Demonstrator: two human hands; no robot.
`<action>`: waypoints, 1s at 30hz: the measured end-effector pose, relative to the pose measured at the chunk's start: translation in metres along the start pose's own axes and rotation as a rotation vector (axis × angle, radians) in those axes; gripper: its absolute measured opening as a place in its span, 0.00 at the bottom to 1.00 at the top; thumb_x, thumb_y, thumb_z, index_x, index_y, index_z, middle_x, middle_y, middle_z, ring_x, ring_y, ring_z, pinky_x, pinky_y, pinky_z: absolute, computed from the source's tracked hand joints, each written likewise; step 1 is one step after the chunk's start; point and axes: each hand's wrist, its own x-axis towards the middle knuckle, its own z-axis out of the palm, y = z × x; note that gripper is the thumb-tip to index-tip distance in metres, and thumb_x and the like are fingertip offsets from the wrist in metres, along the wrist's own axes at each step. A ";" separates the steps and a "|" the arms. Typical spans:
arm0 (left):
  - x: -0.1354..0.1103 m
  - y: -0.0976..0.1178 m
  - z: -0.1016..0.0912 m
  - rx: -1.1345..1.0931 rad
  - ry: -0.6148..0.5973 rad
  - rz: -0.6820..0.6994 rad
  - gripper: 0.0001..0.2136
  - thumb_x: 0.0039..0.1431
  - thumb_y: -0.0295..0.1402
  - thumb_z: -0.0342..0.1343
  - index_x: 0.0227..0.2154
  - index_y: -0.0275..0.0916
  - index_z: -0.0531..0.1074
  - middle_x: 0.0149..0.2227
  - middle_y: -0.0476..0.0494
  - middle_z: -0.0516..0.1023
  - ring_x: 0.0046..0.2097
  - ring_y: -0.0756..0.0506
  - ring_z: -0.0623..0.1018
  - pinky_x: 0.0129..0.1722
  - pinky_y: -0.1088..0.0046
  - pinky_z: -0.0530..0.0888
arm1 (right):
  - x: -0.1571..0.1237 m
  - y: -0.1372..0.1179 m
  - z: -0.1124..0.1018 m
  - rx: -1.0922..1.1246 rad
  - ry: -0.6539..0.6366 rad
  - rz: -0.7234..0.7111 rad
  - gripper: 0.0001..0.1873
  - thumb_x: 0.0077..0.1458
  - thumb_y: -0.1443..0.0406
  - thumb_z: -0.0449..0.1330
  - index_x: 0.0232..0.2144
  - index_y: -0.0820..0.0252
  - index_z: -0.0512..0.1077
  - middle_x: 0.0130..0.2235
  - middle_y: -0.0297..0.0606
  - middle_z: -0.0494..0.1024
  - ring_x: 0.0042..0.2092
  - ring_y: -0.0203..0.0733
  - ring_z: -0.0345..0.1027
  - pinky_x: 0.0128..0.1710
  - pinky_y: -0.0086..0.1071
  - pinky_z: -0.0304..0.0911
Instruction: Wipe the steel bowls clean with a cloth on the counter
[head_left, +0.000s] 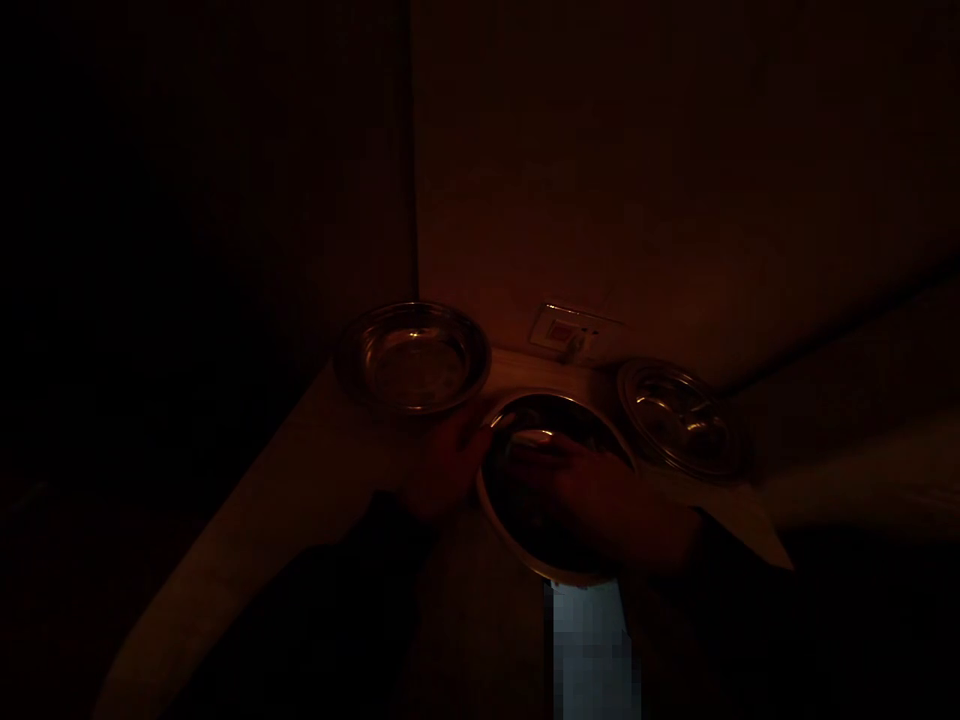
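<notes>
The scene is very dark. A round steel bowl (pixel 551 485) with a pale rim sits in the middle of the counter. My left hand (pixel 450 465) is at the bowl's left side, its fingers hooked over the rim. My right hand (pixel 581 490) reaches into the bowl from the right, with its fingers over a pale, shiny item (pixel 534 440). The darkness hides what that item is and most of the bowl's inside.
Shallow steel dishes stand on either side, one at the back left (pixel 412 358) and one at the right (pixel 682 420). A pale cloth or paper (pixel 731 510) lies under the right dish. A wall socket (pixel 562 333) is behind, and a blurred pale patch (pixel 592 650) is at the bottom.
</notes>
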 end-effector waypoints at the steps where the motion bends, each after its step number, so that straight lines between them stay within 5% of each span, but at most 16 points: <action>1: 0.000 -0.001 0.000 0.011 0.015 0.005 0.19 0.55 0.31 0.48 0.50 0.33 0.69 0.53 0.39 0.73 0.53 0.43 0.73 0.55 0.63 0.67 | 0.003 -0.002 0.000 -0.014 0.005 0.036 0.22 0.58 0.70 0.50 0.55 0.55 0.64 0.58 0.39 0.67 0.57 0.50 0.58 0.46 0.42 0.68; 8: 0.000 0.001 0.002 0.044 0.076 0.005 0.18 0.56 0.33 0.49 0.48 0.31 0.70 0.51 0.37 0.75 0.52 0.43 0.74 0.54 0.64 0.67 | 0.015 -0.014 -0.004 -0.094 0.009 0.091 0.19 0.59 0.70 0.50 0.52 0.60 0.67 0.52 0.44 0.72 0.53 0.52 0.63 0.40 0.39 0.70; 17: -0.001 0.004 0.006 0.032 0.094 0.014 0.17 0.59 0.33 0.47 0.48 0.34 0.71 0.50 0.42 0.75 0.52 0.45 0.74 0.54 0.68 0.68 | -0.001 -0.012 -0.008 -0.037 -0.055 -0.103 0.22 0.58 0.70 0.51 0.54 0.51 0.65 0.57 0.35 0.67 0.53 0.49 0.62 0.38 0.38 0.69; 22: -0.002 0.003 0.004 0.003 0.048 0.025 0.19 0.59 0.35 0.47 0.50 0.33 0.70 0.51 0.41 0.74 0.52 0.44 0.73 0.54 0.68 0.68 | 0.006 -0.019 -0.007 -0.092 -0.029 0.044 0.21 0.60 0.69 0.50 0.56 0.60 0.63 0.58 0.42 0.67 0.56 0.52 0.58 0.38 0.38 0.69; 26: -0.002 0.006 0.004 0.002 0.073 -0.049 0.18 0.58 0.33 0.48 0.49 0.31 0.71 0.51 0.39 0.75 0.53 0.43 0.73 0.54 0.67 0.68 | 0.010 -0.020 -0.010 0.020 0.013 0.082 0.20 0.62 0.57 0.48 0.51 0.58 0.68 0.53 0.42 0.72 0.55 0.51 0.60 0.43 0.39 0.67; 30: -0.002 0.007 0.006 0.001 0.096 -0.062 0.17 0.58 0.32 0.49 0.47 0.33 0.72 0.51 0.41 0.74 0.53 0.44 0.73 0.55 0.68 0.68 | 0.012 -0.017 -0.010 0.091 0.043 0.143 0.20 0.65 0.59 0.42 0.49 0.54 0.70 0.51 0.39 0.73 0.54 0.46 0.62 0.49 0.41 0.63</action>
